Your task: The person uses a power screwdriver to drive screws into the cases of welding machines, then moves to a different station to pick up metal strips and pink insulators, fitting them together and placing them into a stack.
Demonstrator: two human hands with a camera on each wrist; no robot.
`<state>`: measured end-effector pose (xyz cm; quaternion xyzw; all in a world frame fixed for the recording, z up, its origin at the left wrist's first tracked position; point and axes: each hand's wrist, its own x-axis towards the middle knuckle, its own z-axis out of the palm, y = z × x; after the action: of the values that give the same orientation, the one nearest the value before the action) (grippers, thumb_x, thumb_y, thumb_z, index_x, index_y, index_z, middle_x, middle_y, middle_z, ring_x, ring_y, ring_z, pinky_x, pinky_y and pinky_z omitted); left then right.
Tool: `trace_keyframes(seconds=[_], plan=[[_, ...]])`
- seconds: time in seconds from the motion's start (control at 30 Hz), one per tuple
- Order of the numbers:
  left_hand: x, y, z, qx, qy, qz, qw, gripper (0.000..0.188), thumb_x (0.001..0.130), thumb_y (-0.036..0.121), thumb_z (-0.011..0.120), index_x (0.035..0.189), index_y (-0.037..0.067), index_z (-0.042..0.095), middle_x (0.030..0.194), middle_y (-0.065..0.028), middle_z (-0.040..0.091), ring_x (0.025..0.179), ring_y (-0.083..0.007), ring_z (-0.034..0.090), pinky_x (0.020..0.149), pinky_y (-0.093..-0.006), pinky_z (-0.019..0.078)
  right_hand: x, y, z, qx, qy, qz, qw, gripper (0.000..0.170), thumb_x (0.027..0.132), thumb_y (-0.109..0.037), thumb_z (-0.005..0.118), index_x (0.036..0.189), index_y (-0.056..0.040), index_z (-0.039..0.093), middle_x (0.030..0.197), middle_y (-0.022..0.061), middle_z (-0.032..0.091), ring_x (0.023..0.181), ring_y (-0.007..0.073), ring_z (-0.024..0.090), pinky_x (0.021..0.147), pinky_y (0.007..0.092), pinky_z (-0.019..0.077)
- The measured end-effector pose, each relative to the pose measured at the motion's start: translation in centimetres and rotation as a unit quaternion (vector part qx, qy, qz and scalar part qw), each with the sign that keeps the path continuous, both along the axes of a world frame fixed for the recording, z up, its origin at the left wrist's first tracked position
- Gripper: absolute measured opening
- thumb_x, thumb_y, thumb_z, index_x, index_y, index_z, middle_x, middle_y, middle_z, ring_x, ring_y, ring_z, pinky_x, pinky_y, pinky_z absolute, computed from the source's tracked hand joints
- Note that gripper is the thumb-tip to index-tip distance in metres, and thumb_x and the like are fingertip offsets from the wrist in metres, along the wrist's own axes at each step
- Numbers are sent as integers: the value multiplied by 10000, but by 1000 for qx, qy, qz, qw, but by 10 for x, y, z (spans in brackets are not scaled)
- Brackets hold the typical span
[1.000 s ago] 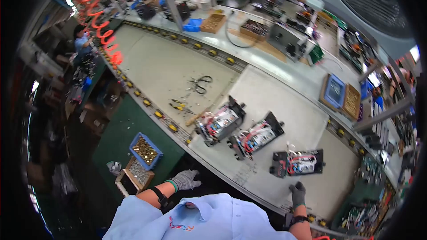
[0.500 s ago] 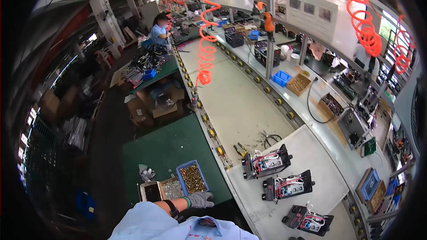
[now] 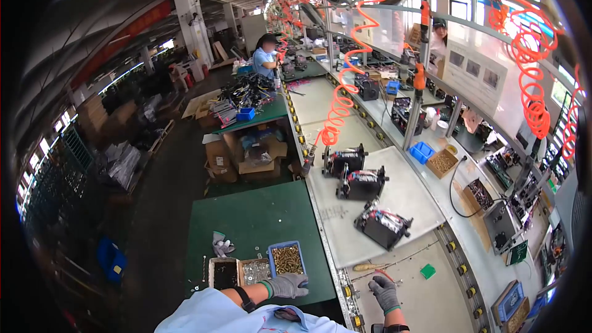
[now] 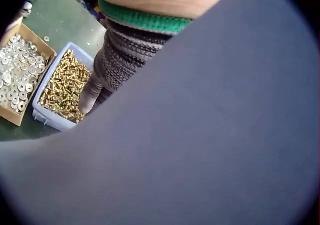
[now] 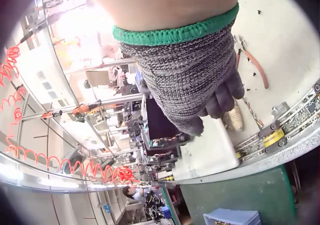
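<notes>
In the head view my left hand, in a grey knit glove, is at the near edge of a blue bin of brass-coloured screws. Its fingers look relaxed; my sleeve covers much of it in the left wrist view. My gloved right hand hovers over the conveyor line with loosely bent fingers and nothing visible in them. Near it lie a wooden-handled tool and red-handled pliers. Farther up, three black units with wiring, the closest one turned askew, sit on a pale board.
Beside the screws stand a box of washers and a box of dark small parts. A spare glove lies on the green table. An orange coiled hose hangs over the line. Another person works farther along.
The pale board with the three units has moved away along the line. My view has lifted, and my right hand has come back into it. My left hand stays by the screw bin.
</notes>
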<state>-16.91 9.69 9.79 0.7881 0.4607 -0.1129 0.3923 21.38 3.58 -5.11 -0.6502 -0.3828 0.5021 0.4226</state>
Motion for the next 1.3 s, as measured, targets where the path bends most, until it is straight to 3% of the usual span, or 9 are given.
trace_keyframes(seconds=[0.07, 0.17, 0.3, 0.7, 0.8, 0.9, 1.0, 1.23, 1.3], plan=[[4, 0, -23, 3, -28, 11, 1000, 644, 909, 469, 647, 1319, -23, 579, 1124, -261, 693, 1068, -412, 673, 919, -482, 519, 4, -13, -17, 25, -62, 23, 997, 320, 875, -214, 760, 1080, 31, 735, 819, 40, 695, 673, 116, 604, 607, 283, 504], [18, 1, -18, 34, -47, -2, 998, 639, 909, 469, 646, 1325, -13, 584, 1133, -265, 691, 1071, -416, 672, 917, -494, 523, 30, -71, -28, -66, -74, 4, 995, 272, 888, -227, 719, 1014, 13, 739, 781, 23, 683, 684, 96, 589, 613, 276, 491], [46, 9, -29, 45, -26, -85, 995, 697, 926, 485, 621, 1398, -20, 532, 1108, -238, 686, 1104, -397, 651, 972, -485, 506, 80, -194, -78, -167, 99, -96, 976, 621, 871, -333, 810, 1362, -5, 618, 1191, 180, 709, 1043, 268, 666, 936, 472, 551], [151, 10, -9, -19, -98, -244, 965, 557, 896, 407, 618, 1317, 44, 592, 1093, -269, 702, 1057, -405, 681, 944, -491, 523, 68, -281, -40, -153, -80, -159, 972, 356, 897, -292, 726, 1109, -7, 736, 863, 45, 693, 769, 127, 599, 688, 317, 508], [176, 9, -28, -45, -101, -250, 962, 618, 902, 501, 636, 1252, -8, 615, 1068, -266, 704, 1000, -400, 701, 894, -484, 541, 18, -336, 18, -215, -45, -276, 936, 376, 923, -353, 693, 1102, -30, 765, 819, 12, 687, 741, 129, 589, 664, 319, 504], [205, 9, -49, -21, -101, -309, 946, 678, 874, 519, 716, 1251, -38, 630, 1041, -236, 720, 931, -352, 721, 858, -441, 566, 11, -370, -8, -257, -203, -223, 918, 473, 892, -476, 625, 1119, -82, 756, 1003, 203, 748, 887, 340, 704, 820, 447, 538], [229, -2, -72, -61, -121, -320, 938, 636, 842, 368, 793, 1295, -44, 620, 1053, -199, 740, 949, -290, 733, 894, -398, 576, -17, -408, -2, -288, -146, -391, 862, 474, 876, -447, 676, 1160, -74, 746, 1142, 195, 740, 1088, 336, 699, 992, 407, 521], [278, -47, -127, -126, -68, -484, 863, 626, 838, 314, 792, 1322, -39, 610, 1093, -208, 737, 956, -284, 734, 894, -383, 583, -122, -508, 43, -384, -56, -541, 746, 459, 829, -404, 759, 1155, -80, 752, 1125, 166, 748, 1087, 301, 703, 988, 403, 527], [296, -75, -102, -147, -46, -489, 858, 610, 843, 296, 788, 1318, -43, 610, 1082, -206, 737, 956, -282, 731, 895, -382, 580, -155, -533, 36, -406, -45, -560, 721, 423, 818, -370, 773, 1123, -78, 760, 1078, 154, 759, 1047, 290, 716, 964, 399, 540]])
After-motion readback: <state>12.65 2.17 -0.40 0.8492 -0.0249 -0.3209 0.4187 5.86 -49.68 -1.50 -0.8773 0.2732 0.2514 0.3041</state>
